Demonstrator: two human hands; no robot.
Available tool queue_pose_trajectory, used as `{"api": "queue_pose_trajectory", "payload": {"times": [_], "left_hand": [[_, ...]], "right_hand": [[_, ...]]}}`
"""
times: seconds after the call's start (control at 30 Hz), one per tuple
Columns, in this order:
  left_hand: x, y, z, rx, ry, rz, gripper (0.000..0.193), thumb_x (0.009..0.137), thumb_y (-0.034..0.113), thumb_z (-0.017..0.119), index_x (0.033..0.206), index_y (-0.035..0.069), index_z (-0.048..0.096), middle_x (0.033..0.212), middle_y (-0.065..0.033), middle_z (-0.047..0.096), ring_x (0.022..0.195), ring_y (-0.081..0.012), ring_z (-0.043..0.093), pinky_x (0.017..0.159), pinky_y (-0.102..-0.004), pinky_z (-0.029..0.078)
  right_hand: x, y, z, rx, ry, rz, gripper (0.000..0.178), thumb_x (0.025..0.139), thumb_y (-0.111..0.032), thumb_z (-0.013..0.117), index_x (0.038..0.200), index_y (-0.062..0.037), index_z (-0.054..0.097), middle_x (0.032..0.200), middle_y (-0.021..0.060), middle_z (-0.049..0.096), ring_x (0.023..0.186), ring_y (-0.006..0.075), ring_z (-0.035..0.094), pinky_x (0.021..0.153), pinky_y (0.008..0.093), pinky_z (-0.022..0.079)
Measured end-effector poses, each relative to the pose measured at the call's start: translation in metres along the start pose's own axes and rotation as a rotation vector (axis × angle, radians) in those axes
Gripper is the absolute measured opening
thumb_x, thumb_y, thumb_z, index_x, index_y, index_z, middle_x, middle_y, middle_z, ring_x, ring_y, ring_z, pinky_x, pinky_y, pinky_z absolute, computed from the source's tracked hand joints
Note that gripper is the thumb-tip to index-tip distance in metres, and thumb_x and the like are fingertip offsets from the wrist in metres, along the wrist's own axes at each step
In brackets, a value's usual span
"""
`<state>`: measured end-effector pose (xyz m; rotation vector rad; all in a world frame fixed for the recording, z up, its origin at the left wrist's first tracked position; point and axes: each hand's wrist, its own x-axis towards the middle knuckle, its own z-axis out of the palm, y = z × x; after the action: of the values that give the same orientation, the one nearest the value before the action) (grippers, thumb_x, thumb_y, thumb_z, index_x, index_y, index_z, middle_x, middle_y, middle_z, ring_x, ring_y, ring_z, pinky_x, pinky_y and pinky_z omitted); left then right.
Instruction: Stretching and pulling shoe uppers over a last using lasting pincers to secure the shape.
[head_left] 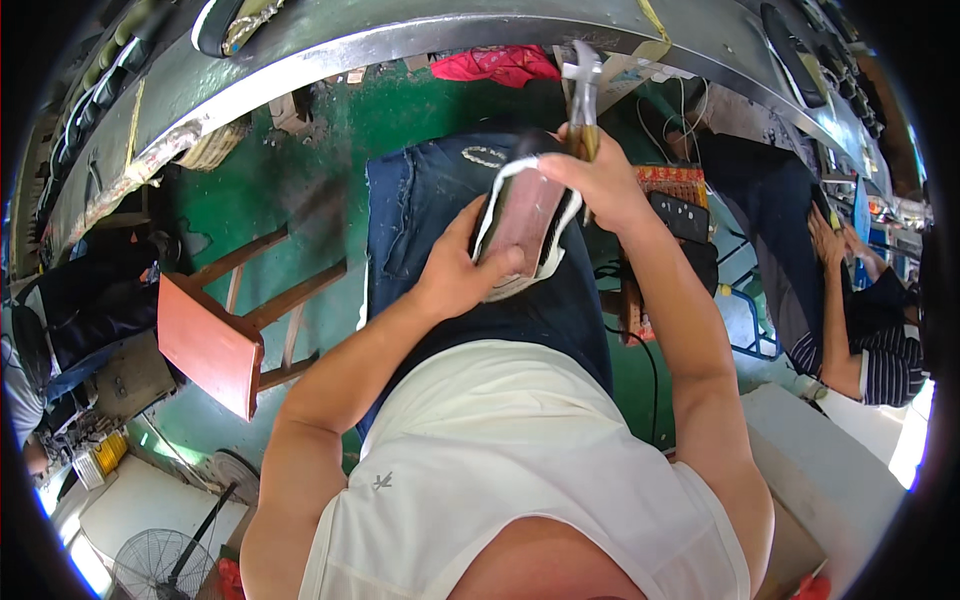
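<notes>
An unfinished shoe [520,215], dark with a white lining edge folded round a pinkish bottom, lies bottom up over my lap. My left hand [462,268] is closed round its lower left side, the thumb pressed on the bottom. At the shoe's far end, my right hand [605,178] grips lasting pincers [584,95], a metal tool with a hammer-like head pointing away from me. The right thumb rests on the shoe's white edge. My palms hide part of the tool's handles and the shoe's underside.
A metal-edged workbench [330,62] curves across the front, with shoes on it. A reddish stool [212,340] stands at left, a wire fan [160,560] behind it. A black phone-like box [680,216] sits at right. Another person's hands [828,238] are at far right. Red cloth [497,66] lies below the bench.
</notes>
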<state>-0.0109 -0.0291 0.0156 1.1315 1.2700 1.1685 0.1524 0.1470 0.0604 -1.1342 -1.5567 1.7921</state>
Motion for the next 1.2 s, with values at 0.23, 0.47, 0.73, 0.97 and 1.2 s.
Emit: {"api": "queue_pose_trajectory", "payload": {"times": [0.23, 0.47, 0.73, 0.97, 1.2], "left_hand": [[-0.013, -0.053, 0.002, -0.281, 0.26, -0.461, 0.065, 0.107, 0.051, 0.042, 0.13, -0.007, 0.06, 0.119, -0.0137, 0.068, 0.107, -0.0182, 0.063, 0.094, -0.0318, 0.05], [-0.021, -0.045, -0.013, -0.588, 0.065, -0.563, 0.058, 0.105, 0.043, 0.051, 0.138, -0.005, 0.053, 0.128, -0.0142, 0.065, 0.115, -0.0206, 0.061, 0.103, -0.0339, 0.046], [-0.035, -0.04, 0.008, -0.387, 0.016, -0.436, 0.111, 0.081, 0.003, 0.08, 0.162, 0.005, 0.004, 0.156, -0.0136, 0.039, 0.141, -0.0231, 0.04, 0.118, -0.0353, 0.031], [-0.036, -0.042, 0.014, -0.205, -0.011, -0.433, 0.115, 0.081, 0.007, 0.081, 0.159, -0.003, -0.004, 0.155, -0.0194, 0.037, 0.142, -0.0241, 0.04, 0.118, -0.0338, 0.03], [-0.036, -0.054, 0.007, -0.057, -0.077, -0.442, 0.123, 0.078, 0.015, 0.085, 0.158, -0.004, -0.007, 0.153, -0.0214, 0.041, 0.139, -0.0259, 0.043, 0.116, -0.0328, 0.033]], "right_hand": [[-0.059, 0.067, 0.038, 0.062, -0.115, 0.45, 0.037, 0.087, -0.018, 0.077, 0.114, 0.0001, 0.059, 0.1, 0.0067, 0.066, 0.085, 0.0142, 0.065, 0.064, 0.0303, 0.056], [-0.081, 0.079, 0.014, 0.009, -0.173, 0.431, 0.033, 0.085, -0.005, 0.066, 0.116, -0.0005, 0.054, 0.093, 0.0053, 0.062, 0.072, 0.0131, 0.06, 0.057, 0.0275, 0.052], [-0.113, 0.002, -0.027, -0.846, -0.602, 0.183, 0.047, 0.094, -0.009, 0.06, 0.14, -0.0041, 0.05, 0.105, 0.0144, 0.067, 0.084, 0.0315, 0.065, 0.077, 0.0338, 0.052], [-0.089, -0.006, -0.019, -1.355, -0.572, -0.509, 0.054, 0.085, -0.009, 0.065, 0.138, -0.0028, 0.053, 0.106, 0.0179, 0.064, 0.099, 0.0358, 0.064, 0.083, 0.045, 0.052], [-0.067, -0.024, -0.007, -1.31, -0.966, -0.134, 0.039, 0.085, -0.01, 0.067, 0.122, -0.0033, 0.059, 0.095, 0.0203, 0.066, 0.089, 0.042, 0.065, 0.077, 0.0474, 0.052]]}}
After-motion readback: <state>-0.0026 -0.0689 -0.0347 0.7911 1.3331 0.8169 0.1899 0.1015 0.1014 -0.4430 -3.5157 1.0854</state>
